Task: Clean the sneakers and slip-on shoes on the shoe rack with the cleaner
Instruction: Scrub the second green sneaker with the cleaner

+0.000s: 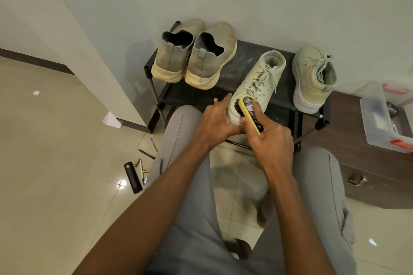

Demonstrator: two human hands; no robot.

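Two knees in grey trousers (190, 185) are framing the view. The right hand (271, 140) is gripping one yellow-backed brush (251, 114), fingers curled round it, bristles lying against the toe of the nearer pale green sneaker (257, 82). The left hand (215, 121) is steadying that toe, fingers fairly straight, forefinger resting along its side. On the black shoe rack (237, 56) four shoes are sitting: this sneaker, a second sneaker (312, 76) at the right end, and two grey slip-ons (194, 56) side by side at the left.
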